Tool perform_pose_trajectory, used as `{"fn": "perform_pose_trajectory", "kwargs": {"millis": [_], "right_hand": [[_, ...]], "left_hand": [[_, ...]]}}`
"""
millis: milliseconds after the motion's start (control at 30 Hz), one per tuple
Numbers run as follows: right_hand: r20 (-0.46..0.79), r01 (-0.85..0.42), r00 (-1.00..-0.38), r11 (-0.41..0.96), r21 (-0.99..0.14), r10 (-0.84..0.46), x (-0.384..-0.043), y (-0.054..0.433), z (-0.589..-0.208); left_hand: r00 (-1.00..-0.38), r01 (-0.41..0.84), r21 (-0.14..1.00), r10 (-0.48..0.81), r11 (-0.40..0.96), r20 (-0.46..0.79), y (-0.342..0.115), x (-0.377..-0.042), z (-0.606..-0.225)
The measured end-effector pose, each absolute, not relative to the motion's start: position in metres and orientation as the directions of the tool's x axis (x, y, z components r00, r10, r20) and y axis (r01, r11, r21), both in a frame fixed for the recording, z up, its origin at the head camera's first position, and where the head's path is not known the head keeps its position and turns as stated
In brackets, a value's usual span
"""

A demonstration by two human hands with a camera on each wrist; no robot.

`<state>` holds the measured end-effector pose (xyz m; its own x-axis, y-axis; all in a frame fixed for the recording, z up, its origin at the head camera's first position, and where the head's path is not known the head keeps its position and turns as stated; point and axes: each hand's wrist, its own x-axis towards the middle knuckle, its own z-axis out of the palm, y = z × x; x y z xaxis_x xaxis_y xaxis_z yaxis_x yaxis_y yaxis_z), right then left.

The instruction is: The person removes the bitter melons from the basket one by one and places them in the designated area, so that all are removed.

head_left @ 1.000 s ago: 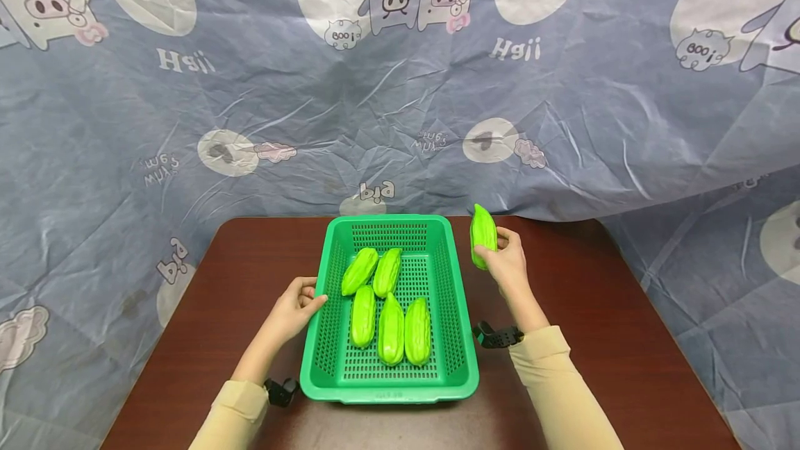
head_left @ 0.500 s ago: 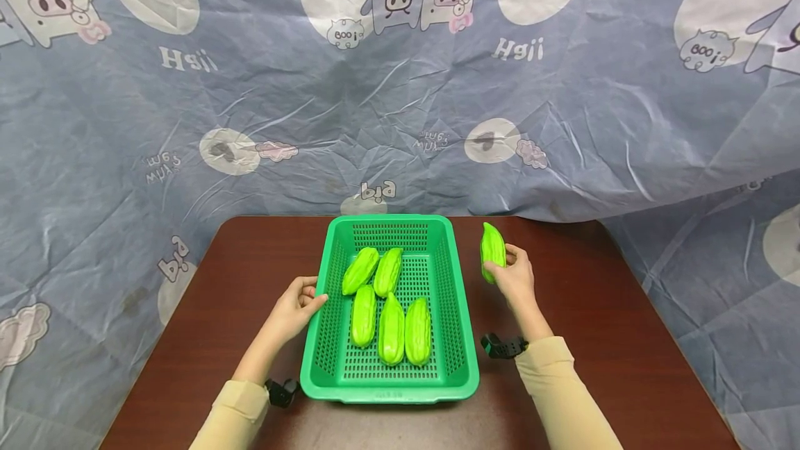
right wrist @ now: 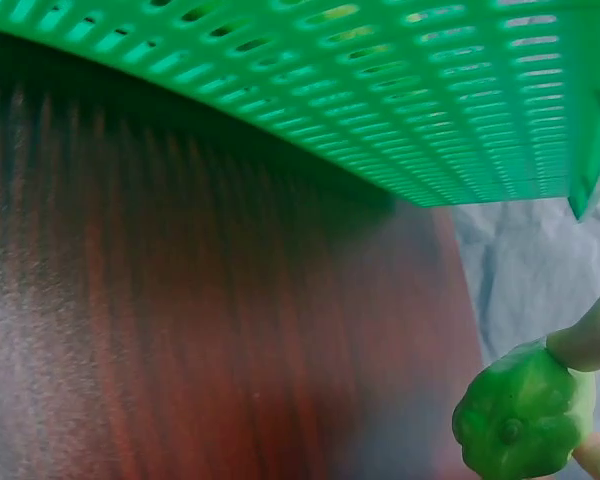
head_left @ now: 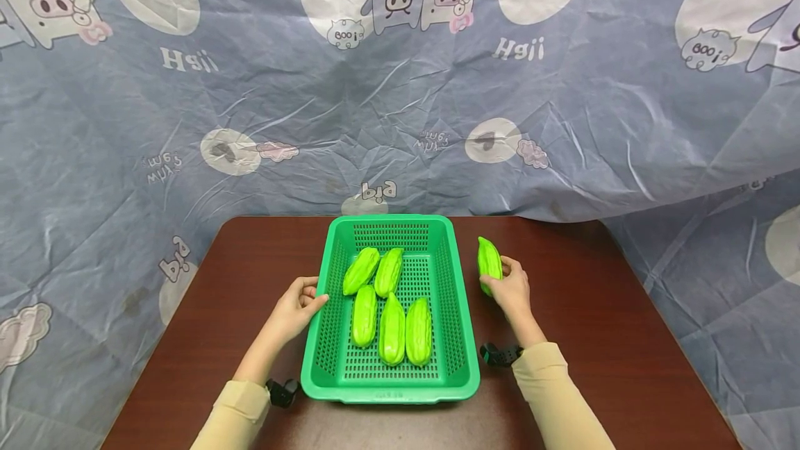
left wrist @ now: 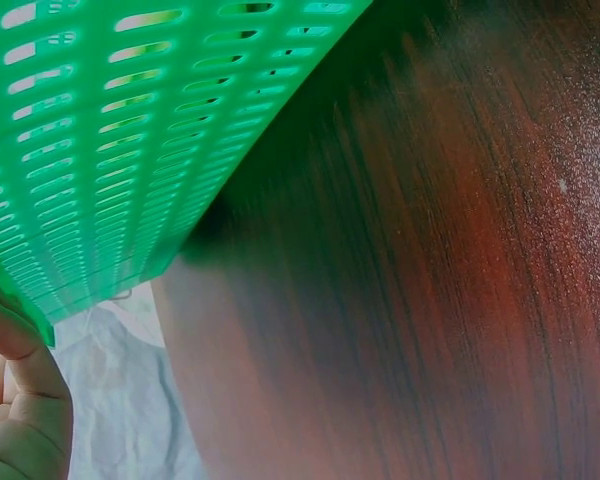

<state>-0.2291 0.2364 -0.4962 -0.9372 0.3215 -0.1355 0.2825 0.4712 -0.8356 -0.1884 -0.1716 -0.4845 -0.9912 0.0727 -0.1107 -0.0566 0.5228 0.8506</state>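
A green plastic basket (head_left: 390, 393) with slotted walls stands in the middle of the table, and several light green bitter melons (head_left: 392, 332) lie inside it. My left hand (head_left: 292, 307) grips the basket's left rim, thumb on top; the left wrist view shows curled fingers (left wrist: 25, 400) at that rim. To the right of the basket, my right hand (head_left: 514, 290) holds another bitter melon (head_left: 489, 261) between thumb and fingers, stem end pointing away. In the right wrist view this bitter melon (right wrist: 520, 415) shows end-on, outside the basket wall. Whether it touches the table cannot be told.
The dark brown wooden table (head_left: 581, 311) extends on both sides of the basket. A grey-blue cartoon-printed cloth (head_left: 350, 103) hangs behind the table's far edge and along its sides. Black camera straps sit at both wrists.
My right hand has brought the bitter melon lower and nearer to me, first shifting slightly right, then slightly back left. My left hand and the basket have stayed in place.
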Motion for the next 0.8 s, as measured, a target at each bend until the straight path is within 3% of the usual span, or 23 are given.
{"fn": "perform_pose_trajectory", "kwargs": {"millis": [800], "right_hand": [[-0.154, 0.291, -0.946, 0.537, -0.791, 0.286, -0.227, 0.233, -0.522]], "left_hand": [[-0.992, -0.096, 0.844, 0.022, 0.527, -0.126, -0.169, -0.186, -0.48]]}}
